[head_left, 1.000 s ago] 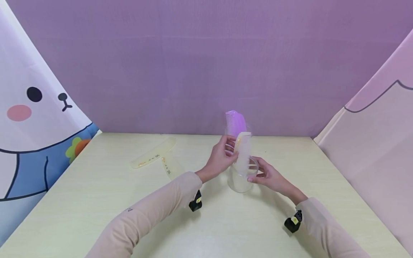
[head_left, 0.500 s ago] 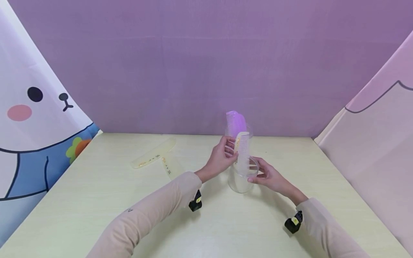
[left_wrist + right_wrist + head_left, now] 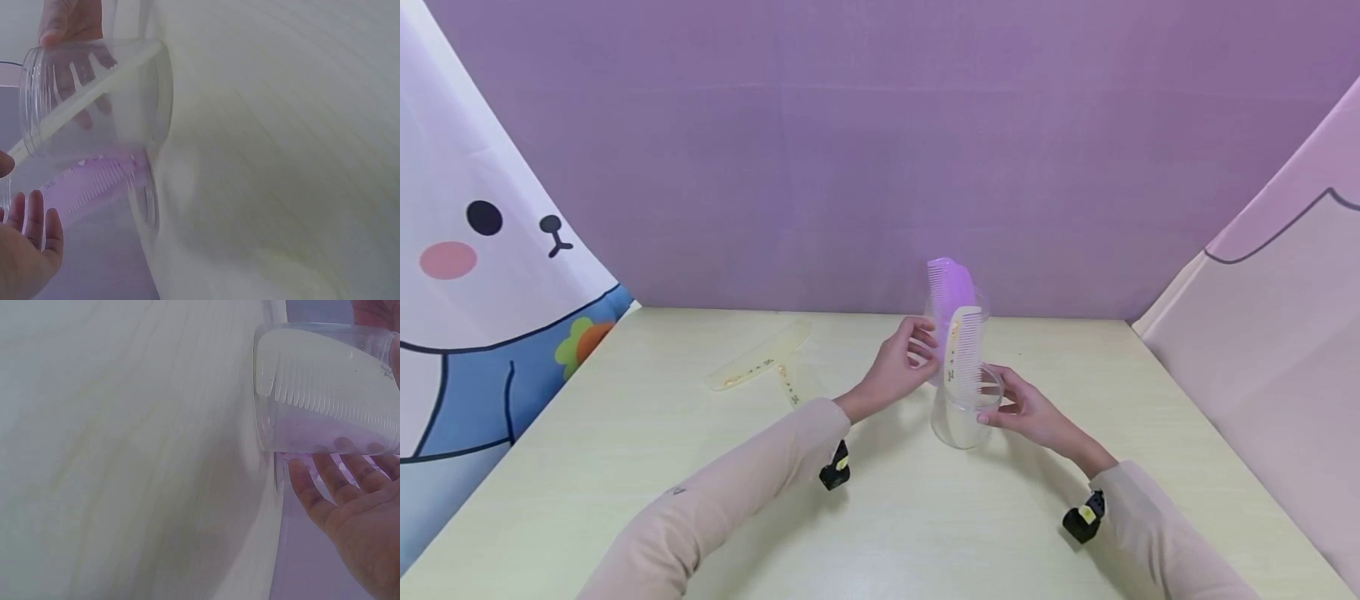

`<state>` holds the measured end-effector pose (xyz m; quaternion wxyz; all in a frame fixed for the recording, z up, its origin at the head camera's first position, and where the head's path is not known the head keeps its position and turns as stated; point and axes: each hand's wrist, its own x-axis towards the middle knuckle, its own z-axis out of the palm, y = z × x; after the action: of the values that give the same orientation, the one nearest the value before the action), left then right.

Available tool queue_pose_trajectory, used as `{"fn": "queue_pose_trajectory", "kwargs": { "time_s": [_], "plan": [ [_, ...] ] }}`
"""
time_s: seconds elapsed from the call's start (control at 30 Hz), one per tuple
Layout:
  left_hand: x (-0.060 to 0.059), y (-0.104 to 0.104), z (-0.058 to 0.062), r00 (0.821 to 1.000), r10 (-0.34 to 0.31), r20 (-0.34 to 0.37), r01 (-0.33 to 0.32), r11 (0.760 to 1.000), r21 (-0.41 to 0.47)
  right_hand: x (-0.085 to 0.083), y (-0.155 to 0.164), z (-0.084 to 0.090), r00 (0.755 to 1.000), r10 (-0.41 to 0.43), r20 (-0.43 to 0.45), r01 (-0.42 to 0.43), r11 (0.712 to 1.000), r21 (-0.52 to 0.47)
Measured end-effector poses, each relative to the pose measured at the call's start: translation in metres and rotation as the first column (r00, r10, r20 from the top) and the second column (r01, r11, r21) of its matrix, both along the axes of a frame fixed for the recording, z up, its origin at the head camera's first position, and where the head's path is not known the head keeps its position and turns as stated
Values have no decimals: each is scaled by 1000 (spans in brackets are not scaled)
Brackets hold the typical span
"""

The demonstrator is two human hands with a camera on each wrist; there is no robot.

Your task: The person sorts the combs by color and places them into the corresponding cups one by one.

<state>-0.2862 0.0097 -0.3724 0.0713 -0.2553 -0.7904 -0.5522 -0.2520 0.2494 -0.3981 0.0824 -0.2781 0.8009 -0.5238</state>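
A clear plastic jar (image 3: 953,432) stands on the table, and my right hand (image 3: 1033,418) grips its right side with curled fingers and thumb. A cream comb (image 3: 962,354) leans inside it, its upper part rising past the rim and its teeth facing right. Just left of that comb is my left hand (image 3: 897,367), fingers loosely bent and holding nothing. In the left wrist view the left fingers (image 3: 35,215) are spread near the jar's mouth, and the comb slants through the jar (image 3: 134,106). The right wrist view shows the comb's teeth through the jar wall (image 3: 269,425).
Behind the front jar, a purple comb (image 3: 947,283) stands in a second clear jar (image 3: 150,200), partly hidden. Two more cream combs (image 3: 758,360) lie at the left on the pale table (image 3: 925,525). A purple cloth (image 3: 880,150) hangs along the table's back edge.
My left hand has let go of the cream comb and moved slightly left, uncovering its printed spine. The right hand stays on the jar.
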Motion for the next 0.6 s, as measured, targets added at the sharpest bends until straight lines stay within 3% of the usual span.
{"fn": "queue_pose_trajectory", "kwargs": {
  "time_s": [0.23,0.6],
  "plan": [
    [-2,-22,-4,1000,16,23,-15,998,-67,0,1,0,1000,5,-8,-5,1000,2],
    [-8,-64,-24,998,59,-10,-60,982,-180,0,0,0,1000,5,-8,-5,1000,2]
  ]
}}
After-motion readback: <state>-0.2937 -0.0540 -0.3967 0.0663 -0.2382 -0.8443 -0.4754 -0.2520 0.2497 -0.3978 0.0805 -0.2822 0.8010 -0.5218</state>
